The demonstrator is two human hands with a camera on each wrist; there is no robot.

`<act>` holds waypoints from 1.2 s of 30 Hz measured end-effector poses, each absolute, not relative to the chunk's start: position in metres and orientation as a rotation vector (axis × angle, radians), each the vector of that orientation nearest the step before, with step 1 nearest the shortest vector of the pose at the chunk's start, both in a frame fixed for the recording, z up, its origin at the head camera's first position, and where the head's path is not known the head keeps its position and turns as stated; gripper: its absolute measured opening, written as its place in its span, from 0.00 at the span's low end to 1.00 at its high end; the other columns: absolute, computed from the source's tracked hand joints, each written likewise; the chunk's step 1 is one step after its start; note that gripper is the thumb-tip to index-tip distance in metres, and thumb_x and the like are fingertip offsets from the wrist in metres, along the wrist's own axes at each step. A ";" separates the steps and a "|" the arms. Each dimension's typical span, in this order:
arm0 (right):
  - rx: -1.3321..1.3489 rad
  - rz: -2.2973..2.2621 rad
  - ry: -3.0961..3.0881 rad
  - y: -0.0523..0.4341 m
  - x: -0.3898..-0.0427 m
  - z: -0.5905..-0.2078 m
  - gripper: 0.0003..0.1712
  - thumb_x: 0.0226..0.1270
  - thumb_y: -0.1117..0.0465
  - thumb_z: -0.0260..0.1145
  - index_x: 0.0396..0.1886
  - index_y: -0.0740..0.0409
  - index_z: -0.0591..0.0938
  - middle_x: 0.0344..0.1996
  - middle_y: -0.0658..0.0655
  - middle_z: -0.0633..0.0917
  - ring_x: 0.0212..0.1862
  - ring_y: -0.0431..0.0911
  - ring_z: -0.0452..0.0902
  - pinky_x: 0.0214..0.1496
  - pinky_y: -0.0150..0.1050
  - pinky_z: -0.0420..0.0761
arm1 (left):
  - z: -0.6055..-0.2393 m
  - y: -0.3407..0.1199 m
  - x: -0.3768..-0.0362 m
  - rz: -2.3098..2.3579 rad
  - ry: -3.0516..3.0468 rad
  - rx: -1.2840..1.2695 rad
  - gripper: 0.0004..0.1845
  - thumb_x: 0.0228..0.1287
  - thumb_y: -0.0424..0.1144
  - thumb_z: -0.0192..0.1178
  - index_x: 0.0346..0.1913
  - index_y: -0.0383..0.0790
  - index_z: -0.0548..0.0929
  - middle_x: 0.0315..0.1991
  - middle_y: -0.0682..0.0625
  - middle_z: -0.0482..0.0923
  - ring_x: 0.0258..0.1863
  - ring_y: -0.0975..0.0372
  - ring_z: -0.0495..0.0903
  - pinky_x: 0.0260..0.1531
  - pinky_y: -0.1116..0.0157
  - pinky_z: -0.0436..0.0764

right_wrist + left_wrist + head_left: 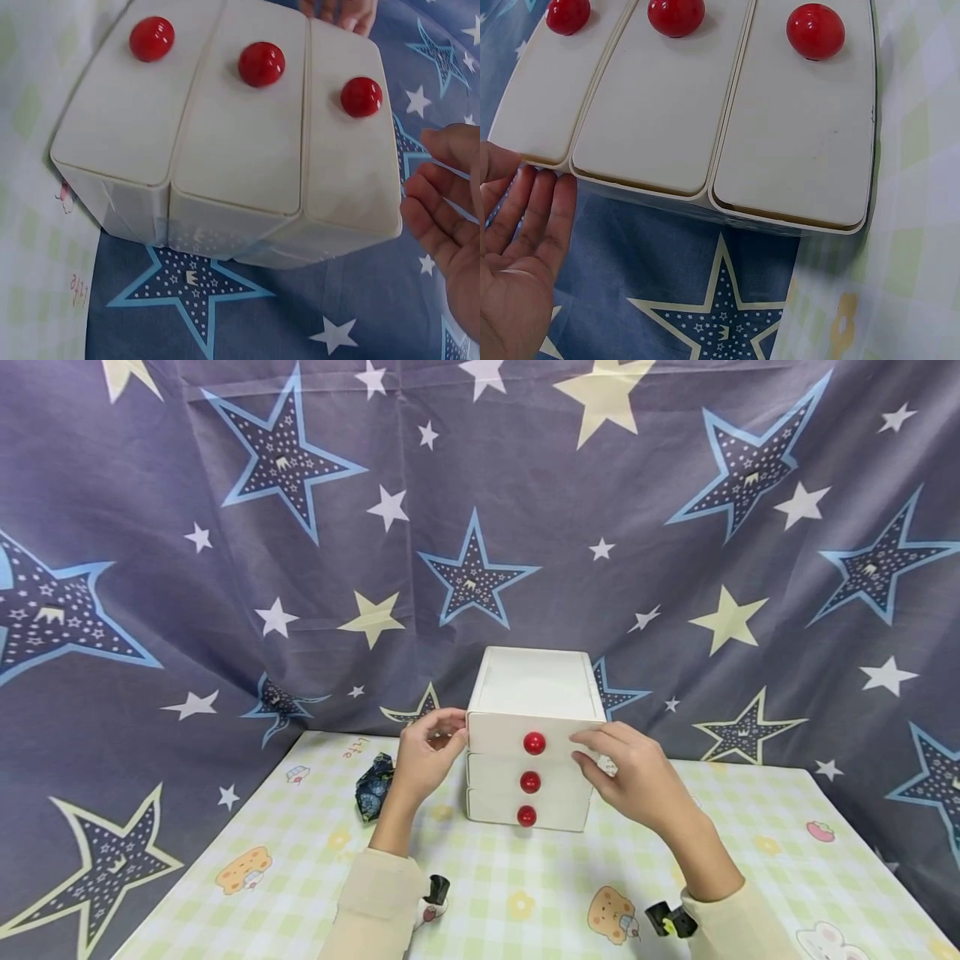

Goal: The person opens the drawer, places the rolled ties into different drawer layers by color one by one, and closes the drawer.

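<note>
A white box of three drawers [528, 693] with red knobs stands at the back middle of the table. My left hand [429, 752] lies against the left end of the top drawer [495, 735], fingers straight; in the left wrist view its fingertips [555, 187] touch that drawer's edge [532, 97]. My right hand [626, 772] sits at the right end of the same drawer, just right of the top knob [534, 742]. In the right wrist view its loosely bent fingers [439, 214] hover beside the drawer's corner [352, 172]. All drawers look pushed in.
A dark crumpled wrapper [372, 785] lies on the green-checked table cover [525, 877] left of the box. A star-printed blue cloth [225, 568] hangs behind and around the table. Small black cameras [670, 920] sit on both wrists.
</note>
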State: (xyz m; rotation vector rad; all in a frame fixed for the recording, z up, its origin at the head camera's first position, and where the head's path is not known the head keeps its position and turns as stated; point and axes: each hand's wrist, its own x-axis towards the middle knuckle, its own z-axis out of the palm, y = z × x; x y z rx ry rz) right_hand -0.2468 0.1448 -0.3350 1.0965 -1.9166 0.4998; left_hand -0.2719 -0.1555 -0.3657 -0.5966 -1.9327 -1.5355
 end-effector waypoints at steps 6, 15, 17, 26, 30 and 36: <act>1.067 0.545 -1.871 0.155 -0.254 -0.331 0.16 0.52 0.73 0.76 0.43 0.62 0.88 0.36 0.55 0.89 0.36 0.46 0.84 0.36 0.40 0.83 | -0.366 -0.155 -0.272 -1.536 -1.936 -0.591 0.11 0.62 0.20 0.65 0.48 0.26 0.85 0.37 0.35 0.87 0.35 0.53 0.85 0.37 0.57 0.84; 0.971 0.668 -1.901 0.173 -0.272 -0.336 0.18 0.52 0.72 0.77 0.45 0.63 0.88 0.37 0.57 0.88 0.36 0.48 0.84 0.38 0.35 0.81 | -0.366 -0.156 -0.271 -1.532 -1.944 -0.586 0.11 0.63 0.20 0.65 0.48 0.26 0.85 0.37 0.35 0.87 0.35 0.53 0.85 0.37 0.59 0.84; 0.942 0.674 -1.912 0.177 -0.276 -0.337 0.19 0.51 0.72 0.79 0.45 0.64 0.88 0.38 0.58 0.89 0.37 0.48 0.85 0.40 0.35 0.81 | -0.366 -0.156 -0.272 -1.533 -1.946 -0.587 0.11 0.63 0.20 0.65 0.48 0.26 0.85 0.37 0.36 0.87 0.35 0.53 0.85 0.37 0.59 0.84; 0.867 0.749 -2.013 0.188 -0.289 -0.343 0.22 0.51 0.67 0.83 0.47 0.63 0.88 0.37 0.56 0.91 0.37 0.49 0.89 0.42 0.43 0.85 | -0.366 -0.156 -0.271 -1.539 -1.949 -0.575 0.11 0.63 0.21 0.65 0.48 0.26 0.85 0.38 0.36 0.87 0.36 0.53 0.85 0.37 0.55 0.84; 0.856 0.819 -2.061 0.191 -0.292 -0.344 0.22 0.53 0.67 0.82 0.49 0.62 0.88 0.38 0.57 0.91 0.37 0.50 0.89 0.41 0.41 0.86 | -0.366 -0.155 -0.270 -1.538 -1.952 -0.572 0.11 0.63 0.21 0.65 0.48 0.27 0.85 0.37 0.36 0.87 0.36 0.53 0.85 0.37 0.60 0.83; 0.875 0.894 -2.088 0.192 -0.295 -0.347 0.23 0.53 0.67 0.82 0.51 0.60 0.88 0.40 0.57 0.91 0.37 0.51 0.90 0.43 0.32 0.85 | -0.366 -0.155 -0.270 -1.531 -1.955 -0.574 0.11 0.63 0.21 0.65 0.49 0.27 0.85 0.38 0.36 0.87 0.36 0.53 0.85 0.37 0.63 0.82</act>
